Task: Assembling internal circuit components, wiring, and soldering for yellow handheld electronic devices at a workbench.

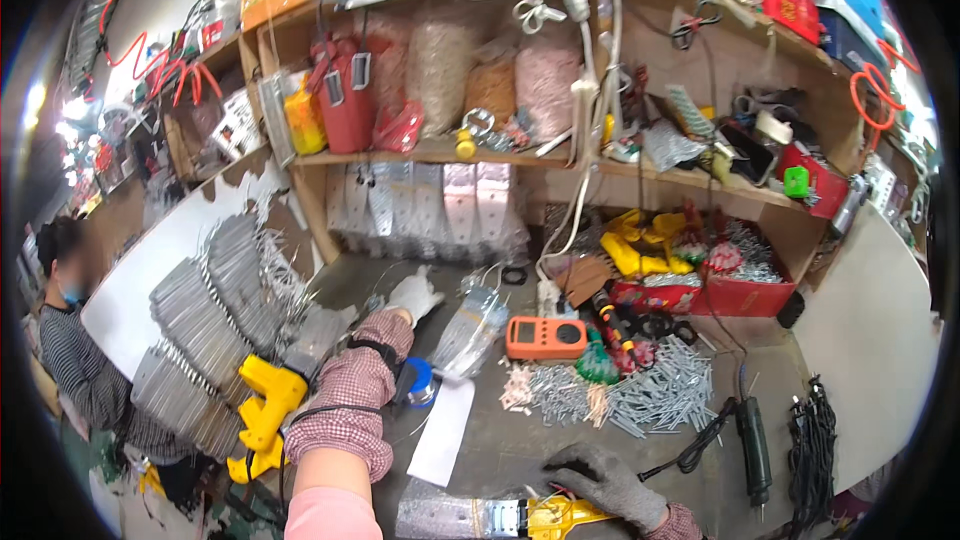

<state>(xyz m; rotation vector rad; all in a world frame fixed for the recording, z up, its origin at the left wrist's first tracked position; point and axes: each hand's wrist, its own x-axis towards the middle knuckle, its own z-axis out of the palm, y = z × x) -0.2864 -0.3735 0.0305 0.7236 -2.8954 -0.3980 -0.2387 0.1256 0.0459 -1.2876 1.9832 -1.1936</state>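
Note:
My left hand (414, 295), in a white glove, is stretched toward the back of the bench. Its fingers look spread, beside a clear plastic bag of parts (470, 330), and nothing shows in them. Close to the front edge, my right hand (605, 485), in a grey glove, is closed over a yellow plastic tool housing (560, 518). That housing joins a clear-wrapped flat piece (440, 517) on its left. Between my arms lie a white paper strip (441, 435) and a blue-rimmed wire spool (418, 382).
Screws (660, 390) lie heaped beside an orange multimeter (545, 337). A dark electric screwdriver (755, 455) and black cables (815, 450) lie at right. Yellow housings (268, 405) and stacked clear-wrapped parts (200, 310) stand at left. A wooden shelf (430, 152) spans the back; a person (80, 360) is far left.

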